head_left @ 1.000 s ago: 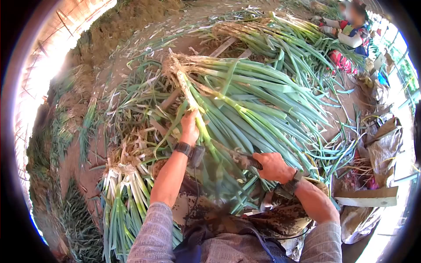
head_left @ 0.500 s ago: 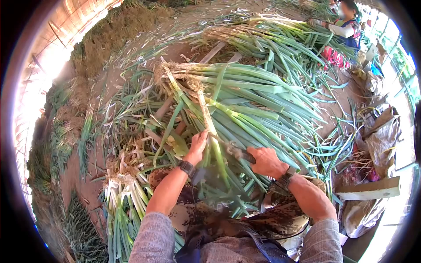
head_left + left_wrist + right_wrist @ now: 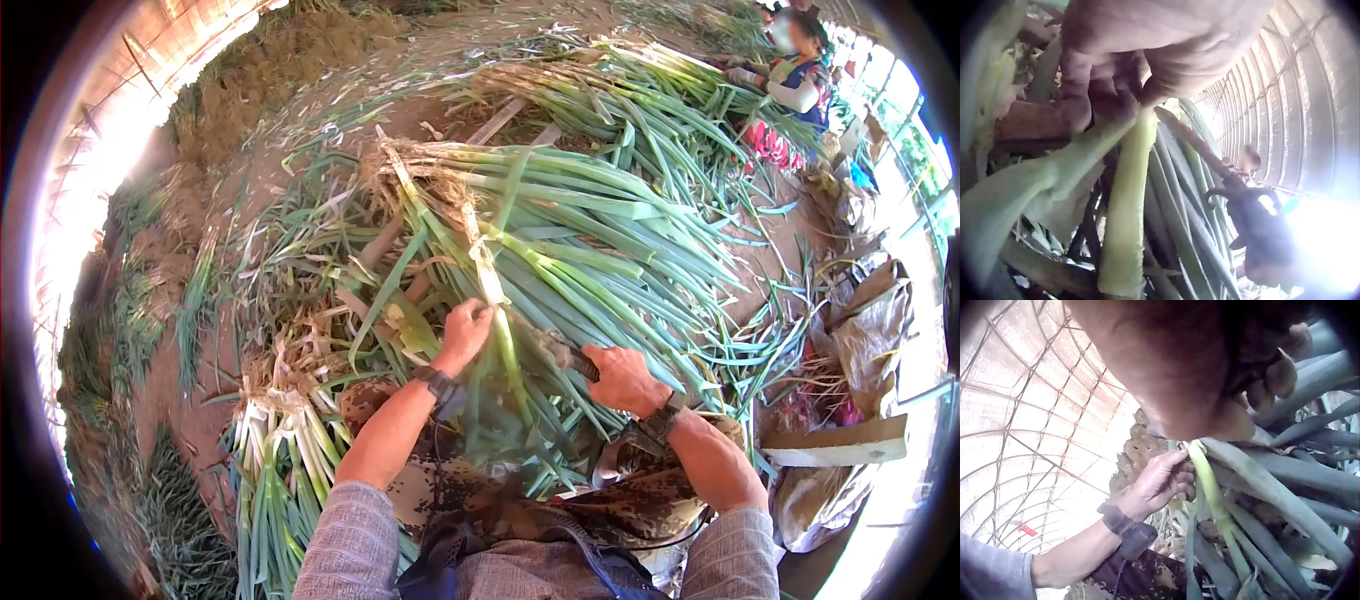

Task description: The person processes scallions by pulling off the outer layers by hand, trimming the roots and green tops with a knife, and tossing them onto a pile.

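Observation:
My left hand (image 3: pixel 465 335) grips a long green onion (image 3: pixel 487 275) partway down its stalk, its root end pointing away from me. In the left wrist view, curled fingers and thumb hold it at a pale green stalk (image 3: pixel 1125 219), with a leaf (image 3: pixel 1054 169) splitting off alongside. My right hand (image 3: pixel 625 380) grips the dark handle of what looks like an air blow gun (image 3: pixel 578 362); its narrow nozzle (image 3: pixel 1194 140) points at the stalk, close below the left fingers. Lower leaves blur above my lap. Under the stalk lies a heap of green onions (image 3: pixel 600 200), roots toward the far left.
Trimmed green onions (image 3: pixel 290 430) with white stems lie left of my knee. Another pile (image 3: pixel 600 90) lies farther back, near a person (image 3: pixel 805 85) at upper right. Leaf scraps (image 3: pixel 300 240) litter the ground. A wooden board (image 3: pixel 835 445) and sacks (image 3: pixel 870 340) are at right.
My left hand has come down toward me and to the right, drawing the green onion's root end lower. The right hand with the blow gun has barely moved.

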`<state>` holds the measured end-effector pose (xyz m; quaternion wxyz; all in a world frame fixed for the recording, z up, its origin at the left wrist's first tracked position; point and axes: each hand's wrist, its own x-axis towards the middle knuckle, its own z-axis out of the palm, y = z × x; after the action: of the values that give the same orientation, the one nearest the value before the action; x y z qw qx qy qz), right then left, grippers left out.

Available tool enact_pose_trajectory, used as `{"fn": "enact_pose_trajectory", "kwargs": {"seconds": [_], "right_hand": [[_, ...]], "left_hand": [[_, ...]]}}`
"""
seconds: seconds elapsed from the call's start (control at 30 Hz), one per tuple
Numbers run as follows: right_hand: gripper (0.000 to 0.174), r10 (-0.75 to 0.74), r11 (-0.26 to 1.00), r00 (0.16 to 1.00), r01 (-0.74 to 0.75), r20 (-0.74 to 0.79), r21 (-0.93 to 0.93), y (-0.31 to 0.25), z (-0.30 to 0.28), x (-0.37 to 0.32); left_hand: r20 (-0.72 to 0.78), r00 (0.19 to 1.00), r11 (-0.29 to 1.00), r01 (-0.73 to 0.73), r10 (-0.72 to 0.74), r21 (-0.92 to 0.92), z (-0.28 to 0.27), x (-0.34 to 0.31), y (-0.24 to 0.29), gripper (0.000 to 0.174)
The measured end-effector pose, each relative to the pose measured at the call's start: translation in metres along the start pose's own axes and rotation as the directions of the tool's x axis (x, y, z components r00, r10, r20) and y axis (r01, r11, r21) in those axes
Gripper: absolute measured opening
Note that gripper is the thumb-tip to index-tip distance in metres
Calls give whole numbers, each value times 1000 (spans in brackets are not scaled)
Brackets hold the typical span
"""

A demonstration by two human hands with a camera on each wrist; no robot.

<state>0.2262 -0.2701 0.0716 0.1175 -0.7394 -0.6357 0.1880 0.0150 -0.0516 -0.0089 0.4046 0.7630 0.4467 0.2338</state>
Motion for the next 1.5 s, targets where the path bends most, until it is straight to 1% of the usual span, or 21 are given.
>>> {"fn": "enact_pose_trajectory", "kwargs": {"seconds": [0.07, 0.13, 0.2, 0.3, 0.37, 0.43, 0.47, 0.57, 0.63, 0.73, 0.8, 0.93, 1.0, 1.07, 1.17, 1.23, 1.3, 1.33, 1.37, 1.43, 1.5], "right_hand": [[31, 24, 1000, 1000, -25, 17, 10, -4, -9, 5], [31, 55, 998, 998, -56, 28, 15, -8, -14, 7], [34, 71, 997, 997, -72, 35, 34, -11, -17, 12], [33, -12, 996, 995, 21, -94, 91, -7, -4, 18], [34, -11, 996, 996, 18, -86, 83, -6, -6, 25], [35, 50, 991, 998, -43, -48, 126, -10, -14, 32], [35, 55, 990, 995, -43, -81, 136, -14, -17, 35], [34, -8, 989, 982, 36, -188, 145, -11, -12, 43], [35, -13, 990, 983, 38, -181, 134, -17, -18, 44], [37, 65, 989, 989, -46, -130, 141, -23, -24, 40], [39, -95, 974, 970, 137, -222, 180, -23, -23, 38], [39, -43, 984, 979, 76, -201, 160, -27, -21, 36], [37, -111, 983, 979, 135, -174, 129, -22, -18, 37], [35, -150, 980, 976, 169, -158, 108, -21, -18, 38], [35, -116, 978, 976, 144, -183, 148, -25, -22, 37], [36, -140, 972, 970, 173, -197, 161, -24, -25, 39], [37, -156, 963, 954, 204, -256, 176, -28, -26, 41], [37, -163, 954, 937, 230, -309, 193, -30, -28, 42], [37, -168, 954, 934, 234, -316, 186, -32, -31, 44], [39, -130, 954, 920, 217, -369, 207, -38, -38, 47], [39, -181, 945, 901, 271, -394, 184, -37, -37, 51]], "left_hand": [[-113, 987, 992, -119, 114, -39, 14, 3, -12, 31], [-137, 985, 988, -117, 104, -97, 11, 6, 1, 31], [-108, 994, 985, -45, 28, -167, 11, 22, -6, 30], [-158, 987, 946, -55, 5, -320, 14, 37, -10, 23], [-161, 987, 915, -53, -13, -399, 16, 49, -14, 23], [-146, 966, 731, 58, -212, -679, 11, 47, 5, 25], [-44, 974, 708, 129, -221, -695, 5, 43, 11, 28], [-31, 995, 743, 54, -100, -667, 6, 38, 7, 28], [-23, 994, 715, 61, -108, -697, 1, 31, 14, 26], [34, 980, 565, 142, -197, -813, -6, 28, 9, 25], [11, 989, 530, 89, -150, -843, -10, 29, 7, 27], [7, 989, 459, 75, -148, -885, -19, 28, 9, 39], [20, 990, 441, 80, -141, -894, -22, 31, 10, 39], [-20, 986, 319, 35, -168, -947, -23, 35, 10, 36], [-55, 970, 342, 29, -235, -939, -28, 50, -14, 34], [-85, 974, 314, -15, -211, -949, -39, 42, 6, 34], [2, 987, 297, 51, -161, -953, -50, 36, 18, 35], [-12, 981, 241, 36, -194, -970, -48, 35, 25, 39], [35, 989, 211, 65, -145, -975, -50, 33, 28, 46], [123, 987, 206, 141, -99, -968, -55, 18, 52, 53], [118, 992, 191, 125, -46, -974, -47, 16, 56, 57]]}}
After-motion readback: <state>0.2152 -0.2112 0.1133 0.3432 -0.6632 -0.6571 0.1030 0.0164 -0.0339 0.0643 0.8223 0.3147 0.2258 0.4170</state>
